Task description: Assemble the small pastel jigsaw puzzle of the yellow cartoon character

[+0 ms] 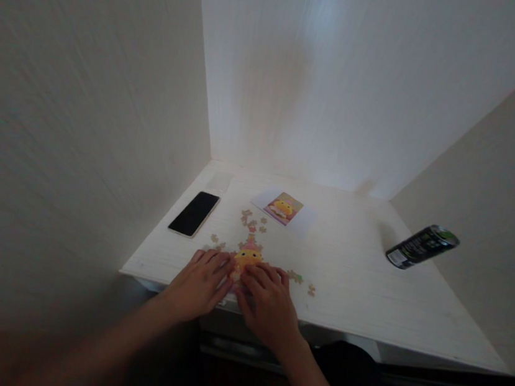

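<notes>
A partly joined jigsaw puzzle (248, 255) with a yellow face and a pink top lies near the table's front edge. My left hand (200, 281) grips its left side, fingers bent and thumb toward the lower edge. On the opposite side, my right hand (269, 298) has its fingertips and thumb curled on the lower right of the puzzle. The hands cover much of its lower part, so any single piece under the fingertips cannot be made out. Loose puzzle pieces (252, 224) lie above it, and more pieces (295, 276) lie to the right.
A picture card (284, 208) with the yellow figure lies on white paper (261, 197) behind the puzzle. A dark phone (194, 213) rests at the left. A black can (422, 246) stands at the right. Walls (306, 99) enclose the white table (346, 273).
</notes>
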A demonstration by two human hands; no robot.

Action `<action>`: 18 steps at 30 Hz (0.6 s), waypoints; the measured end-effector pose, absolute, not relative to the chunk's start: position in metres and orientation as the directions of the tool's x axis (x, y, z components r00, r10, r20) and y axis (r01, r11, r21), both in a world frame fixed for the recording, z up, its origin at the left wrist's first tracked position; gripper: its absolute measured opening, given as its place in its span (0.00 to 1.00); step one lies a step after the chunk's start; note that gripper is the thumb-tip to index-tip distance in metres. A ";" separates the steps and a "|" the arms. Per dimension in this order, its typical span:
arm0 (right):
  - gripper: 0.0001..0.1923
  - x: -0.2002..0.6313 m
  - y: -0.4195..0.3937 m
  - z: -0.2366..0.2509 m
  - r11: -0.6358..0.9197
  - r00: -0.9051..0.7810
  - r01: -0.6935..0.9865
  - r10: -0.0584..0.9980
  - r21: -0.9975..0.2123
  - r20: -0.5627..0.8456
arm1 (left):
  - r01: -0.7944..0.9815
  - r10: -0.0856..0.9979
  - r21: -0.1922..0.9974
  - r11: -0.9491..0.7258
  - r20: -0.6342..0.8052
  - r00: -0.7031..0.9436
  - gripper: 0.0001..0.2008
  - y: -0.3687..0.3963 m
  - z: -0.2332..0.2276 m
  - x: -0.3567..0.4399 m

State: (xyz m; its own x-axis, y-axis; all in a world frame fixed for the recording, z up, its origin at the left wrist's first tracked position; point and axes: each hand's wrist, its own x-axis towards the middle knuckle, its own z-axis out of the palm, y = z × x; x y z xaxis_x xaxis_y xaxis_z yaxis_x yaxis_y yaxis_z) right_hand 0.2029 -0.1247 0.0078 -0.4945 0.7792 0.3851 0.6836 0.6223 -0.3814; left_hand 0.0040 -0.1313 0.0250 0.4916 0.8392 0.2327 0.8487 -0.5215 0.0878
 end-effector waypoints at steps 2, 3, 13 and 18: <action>0.12 0.203 -0.125 0.007 0.623 -0.498 0.683 0.779 -0.381 0.381 | 0.843 0.835 0.091 -0.530 0.228 0.501 0.17 -0.130 0.027 0.002; 0.12 0.203 -0.125 0.007 0.623 -0.498 0.683 0.779 -0.381 0.380 | 0.841 0.834 0.093 -0.533 0.227 0.503 0.17 -0.130 0.028 0.002; 0.13 0.203 -0.124 0.005 0.620 -0.496 0.685 0.782 -0.382 0.378 | 0.800 0.797 0.087 -0.594 0.199 0.570 0.14 -0.116 0.036 0.000; 0.13 0.202 -0.125 0.005 0.614 -0.496 0.694 0.786 -0.376 0.368 | 0.834 0.826 0.071 -0.547 0.208 0.524 0.14 -0.121 0.032 0.009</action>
